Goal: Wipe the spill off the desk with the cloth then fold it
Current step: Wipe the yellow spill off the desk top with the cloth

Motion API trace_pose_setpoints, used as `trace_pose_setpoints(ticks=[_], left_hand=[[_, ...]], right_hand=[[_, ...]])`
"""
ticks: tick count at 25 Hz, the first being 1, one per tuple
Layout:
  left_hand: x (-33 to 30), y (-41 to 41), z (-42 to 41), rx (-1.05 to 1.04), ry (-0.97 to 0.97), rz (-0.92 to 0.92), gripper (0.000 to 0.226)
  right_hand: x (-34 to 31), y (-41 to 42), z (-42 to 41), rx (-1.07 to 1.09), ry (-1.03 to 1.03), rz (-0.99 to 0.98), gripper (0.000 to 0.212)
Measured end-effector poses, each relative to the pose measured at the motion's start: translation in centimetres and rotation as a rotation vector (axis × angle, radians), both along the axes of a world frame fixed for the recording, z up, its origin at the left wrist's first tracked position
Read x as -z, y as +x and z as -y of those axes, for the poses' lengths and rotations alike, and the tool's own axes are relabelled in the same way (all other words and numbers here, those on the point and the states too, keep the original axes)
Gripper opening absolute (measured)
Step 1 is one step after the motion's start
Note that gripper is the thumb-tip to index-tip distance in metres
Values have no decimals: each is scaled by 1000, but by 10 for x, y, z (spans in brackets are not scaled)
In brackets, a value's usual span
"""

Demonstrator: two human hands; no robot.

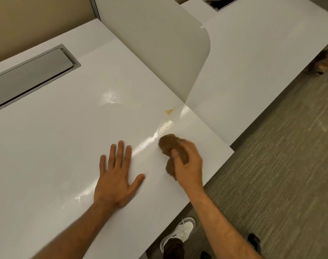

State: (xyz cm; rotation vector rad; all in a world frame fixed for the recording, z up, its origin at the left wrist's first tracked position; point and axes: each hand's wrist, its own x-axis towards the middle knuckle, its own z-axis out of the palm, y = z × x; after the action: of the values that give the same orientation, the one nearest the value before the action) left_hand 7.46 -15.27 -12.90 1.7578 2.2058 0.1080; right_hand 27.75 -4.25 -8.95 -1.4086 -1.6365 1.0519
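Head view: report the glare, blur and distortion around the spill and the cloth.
Head view: bright glare streaks the white desk from the yellow spill down past the brown cloth, partly washing out the wet smear; the cloth and the right hand gripping it are motion-blurred, the flat left hand is sharper; wide-angle distortion bends the desk edges and the divider panel.

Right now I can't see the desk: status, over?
Left hand flat on desk. Right hand gripping brown cloth, wiping. Yellow spill remains beyond it. Nothing in the way.
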Motion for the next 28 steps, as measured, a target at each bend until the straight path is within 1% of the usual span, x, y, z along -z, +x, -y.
trace_pose_setpoints(ticks=[1,2,3,5,6,8,9,10,14,18,19,21,24,26,28], left_hand=[[0,0,0,1,6,2,93],[1,0,-1,-1,9,6,93],[1,-1,-1,-3,10,12,93],[1,-1,1,1,11,14,93],[1,-1,1,1,11,13,93],[1,-1,1,-5,11,15,93],[1,-1,0,-4,7,16,94],[1,-1,0,-1,-1,14,94],[1,-2,0,-7,-38,20,96],[0,-2,-1,-2,-44,9,95],[1,-2,-1,-3,-39,9,95],[2,-2,-1,-4,-26,22,94],[3,-2,0,-6,2,41,95],[1,-5,0,-7,19,89,92],[0,-6,1,-10,43,156,89]], right_hand=[[-9,2,-11,117,-65,-109,30],[-15,5,-25,208,-52,-145,29],[-18,6,-39,244,-17,-140,29],[-18,-1,-64,211,41,-53,36],[-11,-7,-73,173,47,57,41],[6,-20,-83,67,23,383,53],[15,-27,-88,25,35,513,58],[19,-32,-95,-5,60,573,59],[23,-55,-127,-93,121,594,62],[27,-59,-131,-129,178,627,61],[27,-57,-128,-177,189,615,61],[26,-60,-117,-347,225,574,61],[23,-69,-76,-599,287,475,62],[24,-63,-45,-701,360,440,59],[25,-44,-14,-748,399,441,57]])
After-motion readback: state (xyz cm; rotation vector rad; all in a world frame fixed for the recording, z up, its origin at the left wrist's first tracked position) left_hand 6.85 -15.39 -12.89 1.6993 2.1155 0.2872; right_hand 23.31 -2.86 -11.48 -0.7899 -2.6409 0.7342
